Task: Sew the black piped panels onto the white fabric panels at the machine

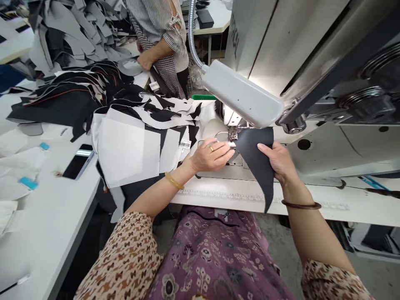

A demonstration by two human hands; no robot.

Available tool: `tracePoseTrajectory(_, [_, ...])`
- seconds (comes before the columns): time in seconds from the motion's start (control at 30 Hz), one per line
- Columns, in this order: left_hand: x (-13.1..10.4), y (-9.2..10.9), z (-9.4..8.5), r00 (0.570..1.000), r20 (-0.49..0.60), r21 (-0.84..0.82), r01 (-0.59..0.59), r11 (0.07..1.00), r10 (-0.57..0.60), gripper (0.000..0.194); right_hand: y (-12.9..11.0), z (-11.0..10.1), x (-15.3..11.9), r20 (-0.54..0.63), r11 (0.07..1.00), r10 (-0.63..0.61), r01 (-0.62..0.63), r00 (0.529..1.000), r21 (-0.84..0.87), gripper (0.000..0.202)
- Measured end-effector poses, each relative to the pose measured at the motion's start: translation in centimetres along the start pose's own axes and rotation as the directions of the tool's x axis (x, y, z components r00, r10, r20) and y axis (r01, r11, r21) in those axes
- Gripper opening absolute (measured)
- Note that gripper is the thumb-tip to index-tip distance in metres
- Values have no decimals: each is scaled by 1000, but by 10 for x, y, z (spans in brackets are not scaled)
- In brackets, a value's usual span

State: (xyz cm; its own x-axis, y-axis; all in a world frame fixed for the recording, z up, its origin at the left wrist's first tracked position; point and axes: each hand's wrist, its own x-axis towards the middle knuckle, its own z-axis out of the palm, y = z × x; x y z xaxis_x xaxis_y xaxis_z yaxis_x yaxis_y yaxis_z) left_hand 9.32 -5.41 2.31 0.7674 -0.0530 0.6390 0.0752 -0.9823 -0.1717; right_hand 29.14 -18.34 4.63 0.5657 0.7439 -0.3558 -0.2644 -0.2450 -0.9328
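Note:
A dark grey fabric piece (258, 156) hangs over the front of the sewing machine bed, its pointed lower end reaching past the table's ruler edge. My right hand (279, 162) grips its right side, thumb on top and the fingers behind. Beside the presser foot (233, 136), my left hand (212, 155) reaches in from the left with fingers stretched out and close together. Whether its fingertips touch the fabric or the metal plate, I cannot tell. The fabric's upper left corner lies right at the presser foot.
A lamp (243, 93) on a bendable neck hangs over the needle area. Stacked white and black cut pieces (128, 146) lie to the left, near a phone (78, 161). A co-worker in a striped shirt (156, 25) stands behind the stacks. A ruler strip (218, 196) runs along the table's front edge.

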Motion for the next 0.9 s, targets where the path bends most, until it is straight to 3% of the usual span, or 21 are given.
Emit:
tracePoseTrajectory(0.23, [-48,42,-22,966,-209,110,179,978,-153,23,-15,-2,9,21,990,1,2,1000,-141,44])
tracePoseTrajectory(0.33, [-78,53,-31,952,-144,49,281,958,-272,24,-18,-1,10,0,985,-14,14,1000,-173,45])
tracePoseTrajectory(0.43, [-116,57,-40,893,51,23,446,895,-446,26,-18,0,11,-16,975,-32,28,999,-219,50])
tracePoseTrajectory(0.53, [-154,56,-55,778,206,115,583,805,-593,28,-19,-1,12,-43,960,-50,36,998,-277,52])
tracePoseTrajectory(0.6, [-175,50,-71,692,213,227,652,724,-690,28,-21,-4,16,-58,910,-118,85,991,-406,49])
tracePoseTrajectory(0.63, [-184,46,-81,637,188,290,691,662,-748,27,-22,-6,20,-60,850,-176,121,983,-512,46])
tracePoseTrajectory(0.7, [-199,35,-102,495,77,407,777,481,-865,27,-23,-10,30,-48,636,-299,162,953,-754,43])
tracePoseTrajectory(0.77, [-209,23,-121,340,-69,472,839,270,-938,30,-21,-11,41,-70,439,-353,98,933,-893,45])
tracePoseTrajectory(0.83, [-217,11,-135,212,-157,467,877,117,-965,37,-17,-9,47,-132,350,-383,11,914,-937,51])
tracePoseTrajectory(0.9, [-221,2,-143,123,-187,417,908,35,-975,49,-10,-7,43,-97,318,-467,65,879,-946,54])
